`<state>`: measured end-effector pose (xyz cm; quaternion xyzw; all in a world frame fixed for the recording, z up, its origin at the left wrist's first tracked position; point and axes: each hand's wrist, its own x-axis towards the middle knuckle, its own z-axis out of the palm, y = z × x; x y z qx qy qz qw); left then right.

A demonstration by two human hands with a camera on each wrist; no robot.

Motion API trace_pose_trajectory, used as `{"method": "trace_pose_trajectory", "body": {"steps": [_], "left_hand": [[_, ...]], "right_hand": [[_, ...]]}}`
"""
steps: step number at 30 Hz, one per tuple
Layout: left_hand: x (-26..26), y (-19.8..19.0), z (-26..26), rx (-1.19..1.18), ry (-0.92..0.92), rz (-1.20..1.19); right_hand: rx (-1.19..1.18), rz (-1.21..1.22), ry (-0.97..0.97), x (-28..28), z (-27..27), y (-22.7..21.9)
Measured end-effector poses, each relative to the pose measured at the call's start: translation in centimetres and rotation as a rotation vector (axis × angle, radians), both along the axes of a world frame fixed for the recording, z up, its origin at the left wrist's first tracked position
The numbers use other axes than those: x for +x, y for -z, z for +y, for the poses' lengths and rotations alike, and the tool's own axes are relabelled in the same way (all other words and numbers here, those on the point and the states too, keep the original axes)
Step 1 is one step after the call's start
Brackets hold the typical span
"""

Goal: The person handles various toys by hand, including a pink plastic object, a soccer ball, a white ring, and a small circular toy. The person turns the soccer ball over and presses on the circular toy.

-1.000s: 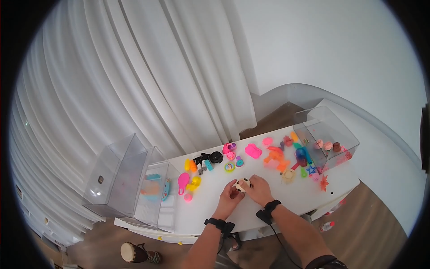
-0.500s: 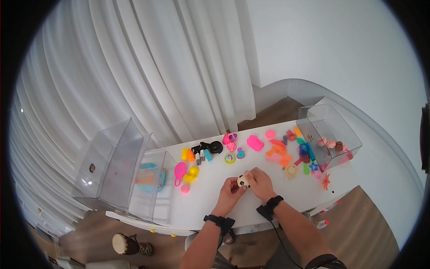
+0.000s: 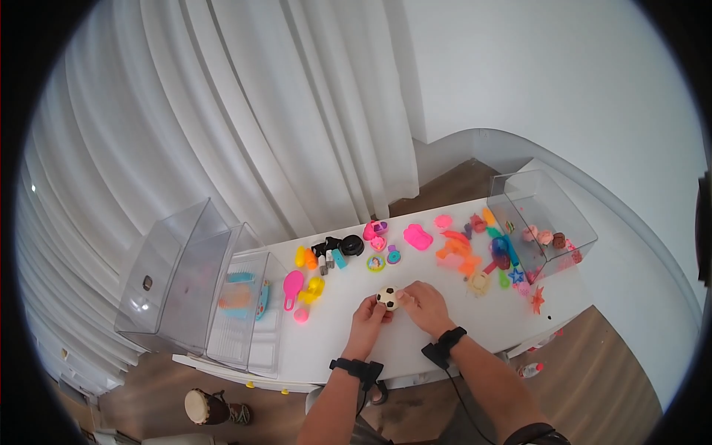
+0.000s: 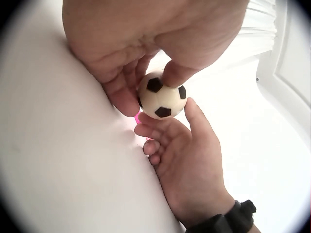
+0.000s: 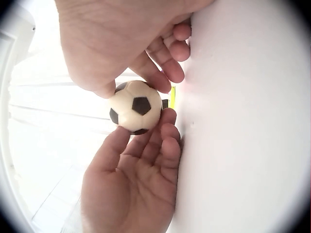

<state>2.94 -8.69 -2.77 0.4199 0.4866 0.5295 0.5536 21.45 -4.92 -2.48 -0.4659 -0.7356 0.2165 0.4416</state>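
Between the two hands is a small toy soccer ball (image 3: pixel 387 298), cream with black pentagons. My left hand (image 3: pixel 366 320) holds it from the left; in the left wrist view the left thumb (image 4: pixel 178 74) presses on the ball's upper side while the fingers curl behind. From the other side, my right hand (image 3: pixel 426 308) has its thumb and index fingertip at the ball's edge, seen in the right wrist view on either side of the ball (image 5: pixel 137 108). The right hand's other fingers hang loosely curled beside the white tabletop (image 5: pixel 233 126).
Toys lie along the table (image 3: pixel 337 348): a pink hand mirror (image 3: pixel 294 285), yellow duck (image 3: pixel 316 287), pink ball (image 3: pixel 301 315), black items (image 3: pixel 351 245), and an orange toy (image 3: pixel 463 256). Clear bins stand left (image 3: pixel 178 282) and right (image 3: pixel 567 259). A drum (image 3: pixel 205 407) is on the floor.
The ball and my left hand have shifted left, and more of the ball now shows. My right hand stays about where it was, covering less of it.
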Motion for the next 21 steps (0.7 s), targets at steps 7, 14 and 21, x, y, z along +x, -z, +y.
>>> {"method": "trace_pose_trajectory", "body": {"steps": [7, 14, 21], "left_hand": [[-0.2, 0.7, 0.6, 0.068, 0.100, 0.190], [1.3, -3.7, 1.0, 0.278, 0.131, 0.507], [-0.6, -1.8, 6.5, 0.077, 0.225, 0.111]], "right_hand": [[-0.003, 0.000, -0.039, 0.1, 0.0, -0.5], [-0.121, 0.023, -0.035, 0.5, 1.0, -1.1], [-0.387, 0.116, -0.203, 0.1, 5.2, -2.0]]}}
